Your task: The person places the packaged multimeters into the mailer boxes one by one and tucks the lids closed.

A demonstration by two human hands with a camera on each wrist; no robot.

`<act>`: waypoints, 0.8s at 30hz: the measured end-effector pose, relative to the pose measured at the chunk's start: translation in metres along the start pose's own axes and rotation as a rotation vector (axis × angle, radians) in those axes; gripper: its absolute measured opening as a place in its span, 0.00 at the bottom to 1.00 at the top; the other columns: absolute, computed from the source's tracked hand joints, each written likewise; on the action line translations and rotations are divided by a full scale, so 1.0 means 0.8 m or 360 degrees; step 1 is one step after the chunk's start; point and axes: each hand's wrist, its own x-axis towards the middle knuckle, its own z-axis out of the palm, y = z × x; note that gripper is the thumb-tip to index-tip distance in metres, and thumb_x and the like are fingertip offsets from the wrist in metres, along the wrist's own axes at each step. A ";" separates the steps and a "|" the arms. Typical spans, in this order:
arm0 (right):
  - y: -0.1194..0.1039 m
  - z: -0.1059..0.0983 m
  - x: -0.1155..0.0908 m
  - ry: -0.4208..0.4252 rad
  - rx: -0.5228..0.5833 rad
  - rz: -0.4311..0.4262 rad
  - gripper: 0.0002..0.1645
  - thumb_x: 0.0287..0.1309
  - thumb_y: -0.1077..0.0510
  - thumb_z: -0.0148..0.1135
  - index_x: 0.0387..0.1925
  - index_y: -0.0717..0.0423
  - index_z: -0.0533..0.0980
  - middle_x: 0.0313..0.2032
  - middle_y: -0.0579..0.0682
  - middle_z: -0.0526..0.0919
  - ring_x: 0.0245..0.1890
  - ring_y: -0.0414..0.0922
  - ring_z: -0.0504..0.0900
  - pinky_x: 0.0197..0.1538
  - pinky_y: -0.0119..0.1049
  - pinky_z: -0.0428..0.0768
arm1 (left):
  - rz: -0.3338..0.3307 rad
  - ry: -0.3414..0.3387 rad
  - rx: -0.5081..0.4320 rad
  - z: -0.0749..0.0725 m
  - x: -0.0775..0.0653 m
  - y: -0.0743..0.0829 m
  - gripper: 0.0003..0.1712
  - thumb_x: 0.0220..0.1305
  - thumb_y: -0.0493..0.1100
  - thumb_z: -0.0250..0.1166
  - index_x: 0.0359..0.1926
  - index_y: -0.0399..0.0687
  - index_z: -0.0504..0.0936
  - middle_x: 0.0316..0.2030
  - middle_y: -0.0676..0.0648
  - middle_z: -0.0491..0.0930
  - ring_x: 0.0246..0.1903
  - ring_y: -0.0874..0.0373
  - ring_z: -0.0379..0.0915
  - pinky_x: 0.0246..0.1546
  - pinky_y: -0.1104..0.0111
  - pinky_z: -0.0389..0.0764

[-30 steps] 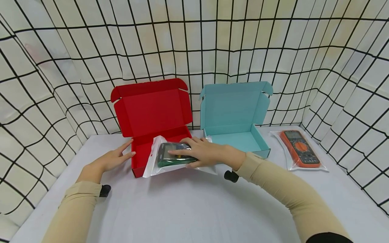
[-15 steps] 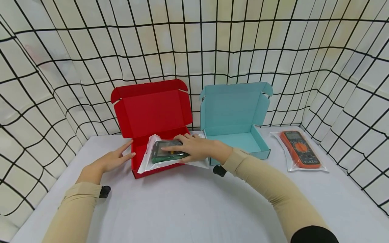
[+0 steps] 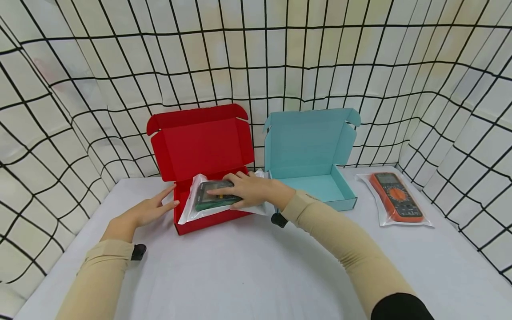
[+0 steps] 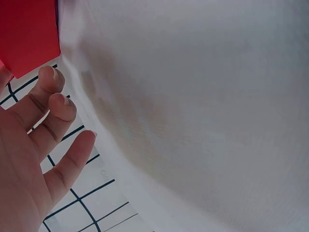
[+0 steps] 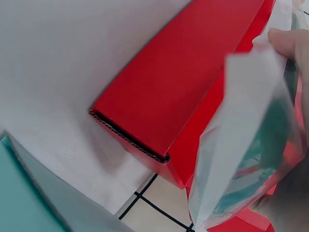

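Note:
My right hand (image 3: 250, 192) grips a green-cased multimeter (image 3: 206, 202) in a clear plastic bag (image 3: 187, 215), from above. The bagged meter hangs over the open red box (image 3: 218, 221), tilted, with its left end near the front wall. In the right wrist view the bag (image 5: 224, 140) bulges above the box's inner side, and only the thumb and part of the palm show. Fingertips of my left hand (image 3: 146, 212) touch the red box's left wall, the fingers fairly straight. The left wrist view shows that hand's palm and several relaxed fingers, holding nothing.
An open light-blue box (image 3: 308, 142) stands right of the red one, lid raised. Farther right lies an orange multimeter (image 3: 396, 195) in a clear bag. White cloth (image 3: 248, 271) covers the table, and a black-lined white backdrop (image 3: 276, 58) rises behind and at both sides.
My right hand has carried the bagged green multimeter leftward and slightly back, from the red box's right front to over its inside. My left hand stays at the box's left wall.

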 end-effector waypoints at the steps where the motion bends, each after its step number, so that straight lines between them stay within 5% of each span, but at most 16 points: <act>1: 0.000 -0.001 0.001 0.0002 0.0001 0.0000 0.49 0.67 0.42 0.64 0.81 0.27 0.49 0.73 0.51 0.60 0.70 0.48 0.60 0.68 0.52 0.68 | -0.0001 -0.0003 -0.0002 0.000 0.000 0.000 0.52 0.74 0.69 0.48 0.81 0.43 0.40 0.65 0.18 0.63 0.62 0.23 0.64 0.56 0.30 0.69; 13: 0.006 0.000 0.018 0.0125 -0.0145 0.0016 0.47 0.69 0.40 0.62 0.81 0.30 0.49 0.74 0.52 0.59 0.69 0.48 0.63 0.67 0.52 0.68 | 0.0005 -0.0009 -0.0017 -0.002 0.001 -0.001 0.53 0.73 0.70 0.50 0.81 0.43 0.40 0.62 0.19 0.67 0.60 0.24 0.66 0.54 0.32 0.73; 24: 0.011 0.004 0.033 0.0355 -0.0503 -0.0007 0.47 0.68 0.38 0.63 0.81 0.31 0.52 0.75 0.54 0.58 0.69 0.50 0.64 0.65 0.49 0.71 | 0.0024 -0.0018 -0.0040 -0.005 0.000 -0.002 0.52 0.73 0.68 0.51 0.81 0.43 0.40 0.59 0.22 0.69 0.58 0.27 0.68 0.54 0.34 0.75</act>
